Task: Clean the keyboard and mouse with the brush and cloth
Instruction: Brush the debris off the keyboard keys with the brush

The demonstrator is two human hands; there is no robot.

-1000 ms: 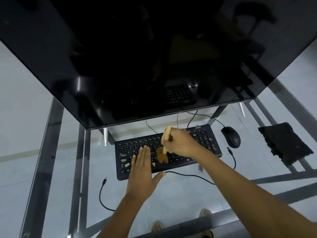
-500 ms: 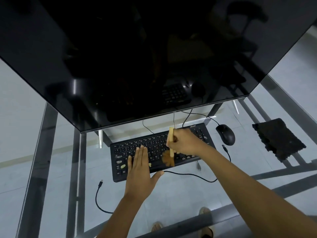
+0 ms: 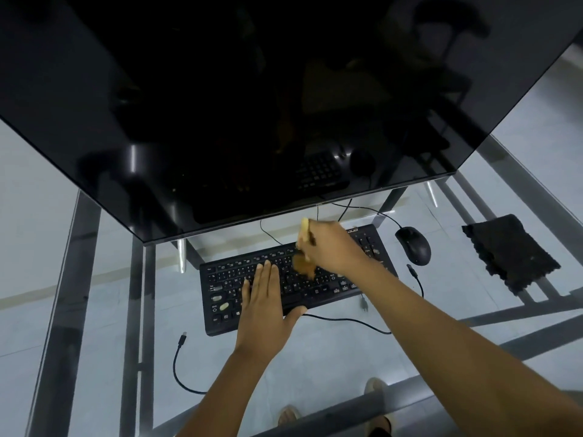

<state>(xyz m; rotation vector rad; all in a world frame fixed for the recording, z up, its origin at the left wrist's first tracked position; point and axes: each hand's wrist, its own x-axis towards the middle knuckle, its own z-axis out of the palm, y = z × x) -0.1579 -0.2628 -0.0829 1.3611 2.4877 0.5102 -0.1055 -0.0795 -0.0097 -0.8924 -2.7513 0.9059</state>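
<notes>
A black keyboard (image 3: 227,279) lies on the glass table under the monitor. My left hand (image 3: 263,301) rests flat on its middle keys, fingers together and extended. My right hand (image 3: 331,244) grips a wooden-handled brush (image 3: 304,263), whose brown bristles touch the keys right of centre. The pale handle sticks up past my fingers. A black mouse (image 3: 413,246) sits to the right of the keyboard, untouched. A dark cloth (image 3: 508,252) lies further right on the table.
A large dark monitor (image 3: 252,105) overhangs the back of the keyboard. Loose cables (image 3: 181,367) trail over the glass table (image 3: 331,357) in front of the keyboard. Metal frame bars and my feet show through the glass.
The brush has moved up the keyboard, from the lower key rows toward the upper rows. My left hand has stayed flat on the keys.
</notes>
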